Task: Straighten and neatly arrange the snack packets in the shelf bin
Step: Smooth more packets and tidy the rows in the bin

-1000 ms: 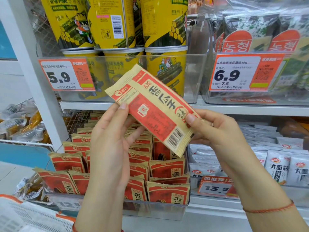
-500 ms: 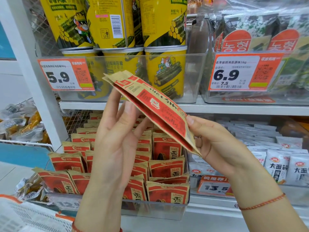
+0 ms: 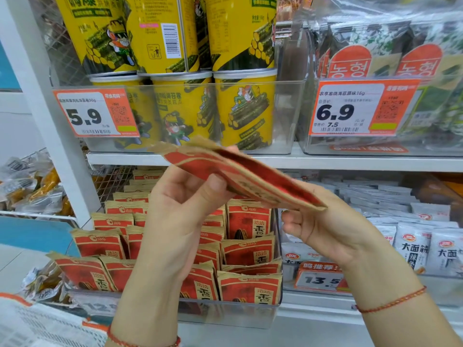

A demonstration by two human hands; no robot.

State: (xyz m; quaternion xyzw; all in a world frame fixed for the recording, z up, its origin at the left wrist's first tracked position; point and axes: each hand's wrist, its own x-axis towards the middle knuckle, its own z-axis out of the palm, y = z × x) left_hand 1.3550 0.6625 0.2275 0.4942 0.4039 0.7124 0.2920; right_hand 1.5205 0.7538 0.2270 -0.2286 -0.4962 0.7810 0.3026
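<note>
Left hand (image 3: 180, 209) pinches the red-and-tan seed packet (image 3: 240, 176) at its left end, thumb on top, fingers curled under. Right hand (image 3: 323, 221) supports the right end from below, fingers curled round the edge. Packet sits mid-frame, near flat and blurred, above the clear shelf bin (image 3: 225, 314), where matching packets (image 3: 248, 251) stand in uneven rows, some leaning lower left. Risk: the light two-end hold could let the packet slip, or pushing it in could topple leaning neighbours.
</note>
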